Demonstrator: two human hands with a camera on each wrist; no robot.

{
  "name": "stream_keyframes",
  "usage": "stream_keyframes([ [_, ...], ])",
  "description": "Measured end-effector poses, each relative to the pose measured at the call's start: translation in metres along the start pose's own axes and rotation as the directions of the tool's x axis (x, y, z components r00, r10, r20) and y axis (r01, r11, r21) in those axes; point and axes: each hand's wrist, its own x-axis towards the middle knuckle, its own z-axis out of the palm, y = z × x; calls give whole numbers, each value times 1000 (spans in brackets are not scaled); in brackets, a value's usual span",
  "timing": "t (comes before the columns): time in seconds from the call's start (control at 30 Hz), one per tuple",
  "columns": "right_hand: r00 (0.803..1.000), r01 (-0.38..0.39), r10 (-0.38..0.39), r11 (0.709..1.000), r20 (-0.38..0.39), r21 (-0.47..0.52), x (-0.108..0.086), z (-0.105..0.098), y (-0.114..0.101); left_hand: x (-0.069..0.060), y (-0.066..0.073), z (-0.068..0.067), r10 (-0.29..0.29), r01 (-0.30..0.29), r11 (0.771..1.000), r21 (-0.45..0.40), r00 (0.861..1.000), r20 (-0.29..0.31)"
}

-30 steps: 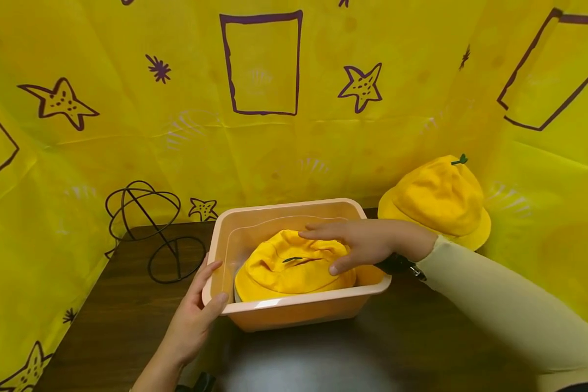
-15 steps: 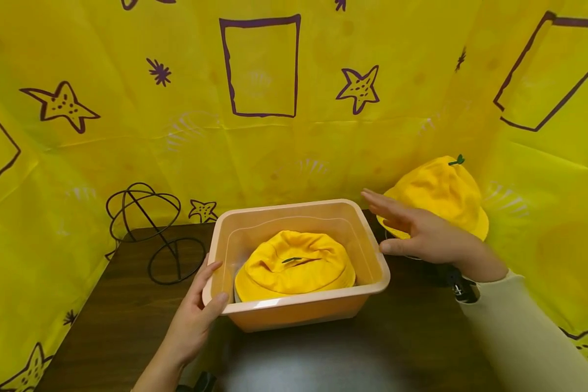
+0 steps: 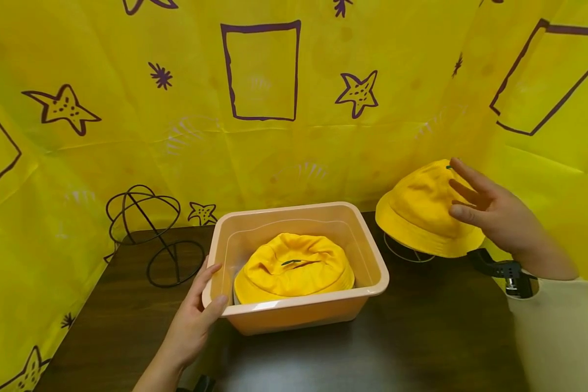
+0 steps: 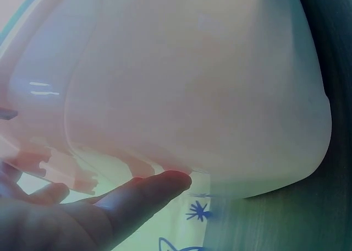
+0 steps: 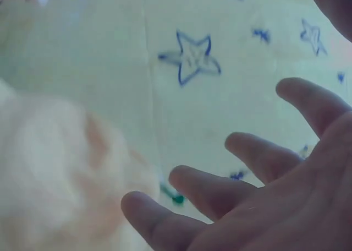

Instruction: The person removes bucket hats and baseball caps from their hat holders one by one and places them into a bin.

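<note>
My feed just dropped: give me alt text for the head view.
A person's left hand holds the left end of a peach rectangular plastic basin containing a crumpled yellow cloth hat. The right hand, holding nothing, is near a second yellow cloth hat; a black wire stand is at left on a dark wooden table.

Peach on the basin (image 3: 299,318) at six o'clock, yellow on the hat (image 3: 299,280) inside, green on its sprig (image 3: 291,262)! Yellow again, second hat (image 3: 418,212) at three! Black on the wire stand (image 3: 149,220) at nine, brown woodgrain across the desk (image 3: 421,337), purple-starred yellow backdrop (image 3: 259,163) at twelve!
</note>
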Motion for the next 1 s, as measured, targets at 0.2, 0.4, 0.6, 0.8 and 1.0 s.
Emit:
stream_keyframes([
  [0.2,996,-39,33,997,-85,-63,1,-24,16,0,0,0,-6,6,1000,-15,1000,4],
  [0.4,992,-97,87,989,-94,-109,6,-44,34,1,-1,0,4,-4,1000,-21,1000,6],
  [0.6,988,-154,148,968,-45,-199,17,-59,43,1,-2,0,8,-8,1000,-27,1000,6],
  [0.8,968,-239,250,935,7,-263,32,-68,42,0,-1,0,-6,6,1000,-5,1000,0],
  [1.0,953,-266,298,912,58,-312,44,-68,42,1,0,0,-3,3,1000,17,1000,-3],
])
